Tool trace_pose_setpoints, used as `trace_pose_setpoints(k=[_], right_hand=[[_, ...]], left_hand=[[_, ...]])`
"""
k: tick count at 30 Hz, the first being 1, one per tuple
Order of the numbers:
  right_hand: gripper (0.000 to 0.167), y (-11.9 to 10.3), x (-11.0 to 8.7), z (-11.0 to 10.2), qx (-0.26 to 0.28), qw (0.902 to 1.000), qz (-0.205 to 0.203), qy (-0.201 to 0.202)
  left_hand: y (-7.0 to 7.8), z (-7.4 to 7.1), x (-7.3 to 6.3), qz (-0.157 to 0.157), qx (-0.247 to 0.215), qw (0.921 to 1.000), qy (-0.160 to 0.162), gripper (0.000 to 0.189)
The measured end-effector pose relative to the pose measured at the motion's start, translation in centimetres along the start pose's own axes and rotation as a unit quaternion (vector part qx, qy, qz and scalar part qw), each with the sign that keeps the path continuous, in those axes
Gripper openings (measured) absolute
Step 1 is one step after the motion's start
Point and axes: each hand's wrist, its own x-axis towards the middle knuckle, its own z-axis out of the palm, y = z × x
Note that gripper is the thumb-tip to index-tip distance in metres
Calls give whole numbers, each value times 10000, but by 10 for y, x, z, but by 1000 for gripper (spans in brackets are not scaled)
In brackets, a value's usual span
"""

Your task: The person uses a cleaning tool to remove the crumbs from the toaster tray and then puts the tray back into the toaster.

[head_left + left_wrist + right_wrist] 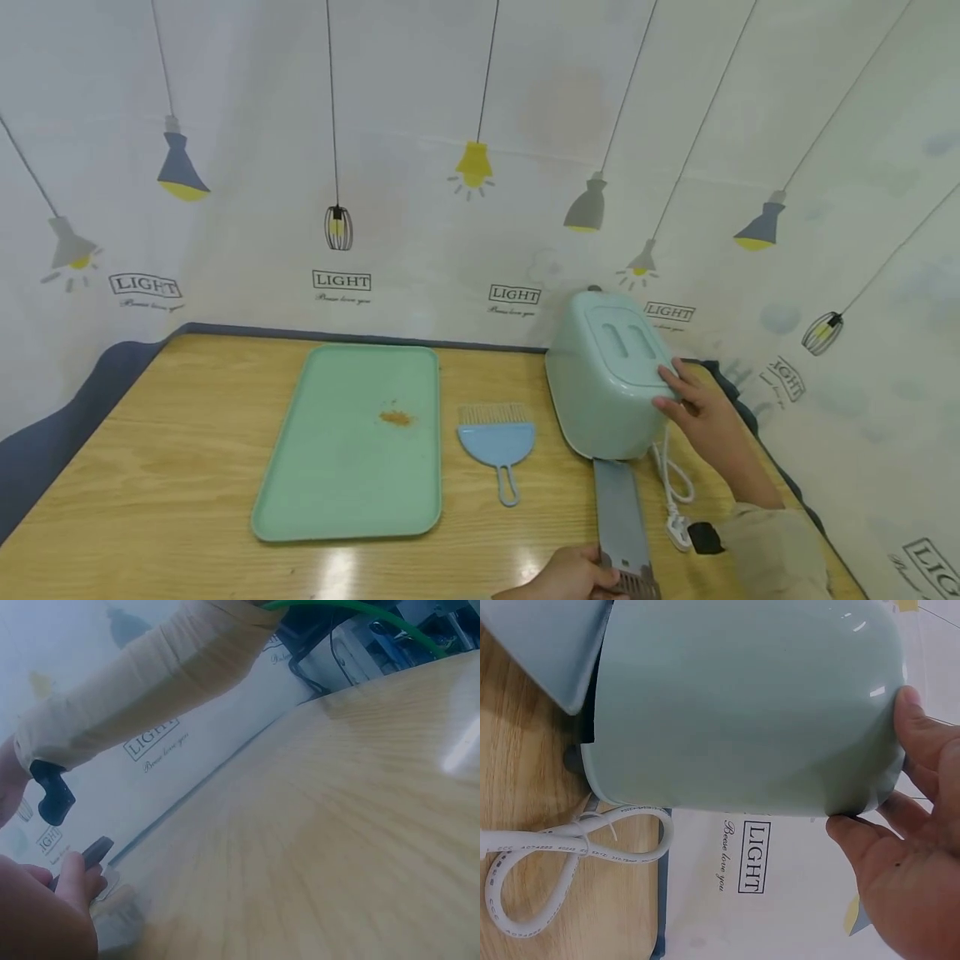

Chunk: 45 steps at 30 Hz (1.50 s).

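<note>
A pale green toaster [611,375] stands at the back right, its two lidded slots facing up. From its lower front a long grey metal crumb tray [621,508] sticks out toward me. My left hand [570,573] grips the slotted near end of this tray, fingers and thumb around it. In the left wrist view, the tray's dark end [97,853] shows between the fingers. My right hand [705,417] holds the toaster's upper right corner, as the right wrist view shows, with digits [909,712] bent over its edges. Some fingertips behind the corner are hidden.
A green serving tray [345,492] lies left of centre, bearing a small heap of brown crumbs [396,417]. Between it and the toaster lies a blue brush [497,442] with pale bristles. The white power cord [678,492] and plug lie right of the crumb tray.
</note>
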Motion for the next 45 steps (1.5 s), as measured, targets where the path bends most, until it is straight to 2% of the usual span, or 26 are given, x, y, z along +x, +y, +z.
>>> trace_pose_setpoints(k=[9,12,14,16,19,25,33,40,43,45], right_hand=[[54,-1,3,8,-33,9996,-13,263],[54,-1,3,10,-12,9997,18,262],[54,-1,3,10,11,9997,32,261],[54,0,3,9,35,9997,41,249],[54,0,3,8,74,9997,43,242],[54,2,2,7,37,9996,27,288],[53,4,-1,7,69,9994,-1,352],[53,4,-3,8,230,9993,-9,290],[52,3,-4,9,166,9990,-76,402],[52,3,-3,9,177,9986,-134,470]], left_hand=[[-8,5,12,-62,-241,9997,-6,30],[-8,7,19,-138,-641,9978,-58,38],[-5,10,25,-293,-1071,9938,-16,46],[-2,12,30,-389,-1484,9881,100,53],[4,15,40,-516,-1827,9812,345,60],[12,16,56,-347,-1751,9823,562,59],[10,16,67,-113,-1657,9848,513,51],[15,11,82,83,-1451,9870,680,32],[19,8,91,134,-1473,9866,691,35],[21,7,96,274,-1461,9862,722,36]])
